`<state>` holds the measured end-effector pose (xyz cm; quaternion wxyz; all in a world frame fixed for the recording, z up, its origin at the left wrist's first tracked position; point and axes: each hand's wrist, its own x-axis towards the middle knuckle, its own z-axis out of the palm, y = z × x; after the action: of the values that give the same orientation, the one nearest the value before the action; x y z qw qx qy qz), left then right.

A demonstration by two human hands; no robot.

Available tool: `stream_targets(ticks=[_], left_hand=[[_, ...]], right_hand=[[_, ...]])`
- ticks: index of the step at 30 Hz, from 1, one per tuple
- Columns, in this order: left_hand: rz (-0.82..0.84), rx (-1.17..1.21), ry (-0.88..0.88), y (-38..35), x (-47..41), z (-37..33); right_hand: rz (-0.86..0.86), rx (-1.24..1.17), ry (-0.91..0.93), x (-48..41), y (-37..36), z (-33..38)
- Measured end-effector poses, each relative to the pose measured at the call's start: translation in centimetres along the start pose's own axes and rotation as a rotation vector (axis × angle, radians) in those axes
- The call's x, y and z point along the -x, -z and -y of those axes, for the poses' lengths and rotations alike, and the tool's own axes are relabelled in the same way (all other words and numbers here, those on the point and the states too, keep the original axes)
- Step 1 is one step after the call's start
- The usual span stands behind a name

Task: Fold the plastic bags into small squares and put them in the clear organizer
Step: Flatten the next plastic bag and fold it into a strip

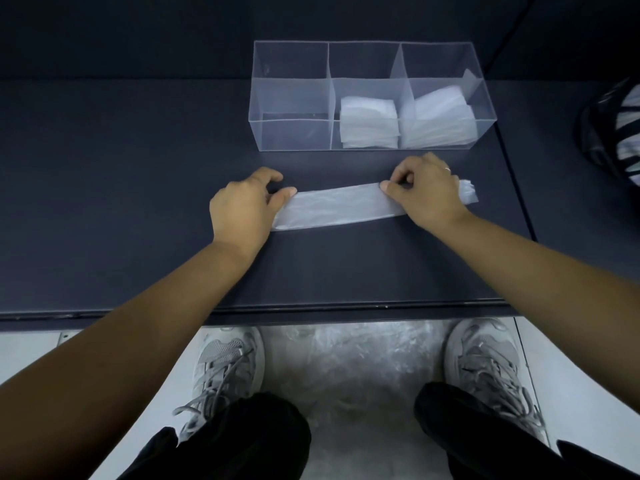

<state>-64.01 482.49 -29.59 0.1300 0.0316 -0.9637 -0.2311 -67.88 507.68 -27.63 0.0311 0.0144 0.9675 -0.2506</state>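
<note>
Plastic bag (pixel 337 207) folded into a long strip, just in front of the clear organizer (pixel 291 133) (folded squares (pixel 369 123) inside), left hand (pixel 242 209) pinching its left end, right hand (pixel 426 192) pinching its far edge near the right end.

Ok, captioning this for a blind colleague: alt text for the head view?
Left hand and right hand pinch a plastic bag folded into a strip on a dark table; behind it, a clear organizer holds folded bags.

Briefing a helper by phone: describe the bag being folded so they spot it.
On the dark table, before the clear organizer, the left hand and right hand hold a plastic bag. Unlike the folded squares inside, it is a long strip.
</note>
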Motion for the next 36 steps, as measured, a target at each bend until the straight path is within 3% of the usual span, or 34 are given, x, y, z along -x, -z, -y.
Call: stream_targets(ticks=[8,12,14,16,19,24,27,30,32,36], left_hand=[[0.043,-0.206,0.05,0.2,0.3,-0.3],[-0.077,-0.187,-0.149,1.0,2.2,-1.8],[0.03,-0.086,-0.239,0.7,3.7,-3.0],[0.268,-0.071,-0.195,0.0,5.3,-3.7],[0.427,-0.307,-0.192,-0.9,6.7,-2.5],[0.416,-0.365,-0.241,-0.6,6.6,-1.9],[0.422,-0.363,-0.254,-0.5,6.6,-1.9],[0.422,-0.385,-0.265,-0.6,6.5,-1.6],[0.431,-0.382,-0.274,-0.5,6.3,-1.5],[0.444,-0.37,-0.3,-0.3,5.8,-1.3]], right_hand=[[-0.068,0.148,0.019,1.1,-0.3,-0.1],[-0.18,0.126,0.287,2.8,-0.5,2.6],[-0.026,0.023,0.485,3.7,-1.5,4.7],[0.211,0.014,0.572,4.8,-3.0,5.8],[0.362,0.234,0.525,5.6,-4.5,4.3],[0.248,0.416,0.345,6.3,-1.6,-1.9],[0.192,0.353,0.185,6.9,0.8,-5.7],[-0.034,0.025,0.083,5.9,2.9,-7.6],[-0.127,-0.051,0.039,4.4,3.9,-7.8],[-0.025,0.101,0.011,1.7,4.3,-7.7]])
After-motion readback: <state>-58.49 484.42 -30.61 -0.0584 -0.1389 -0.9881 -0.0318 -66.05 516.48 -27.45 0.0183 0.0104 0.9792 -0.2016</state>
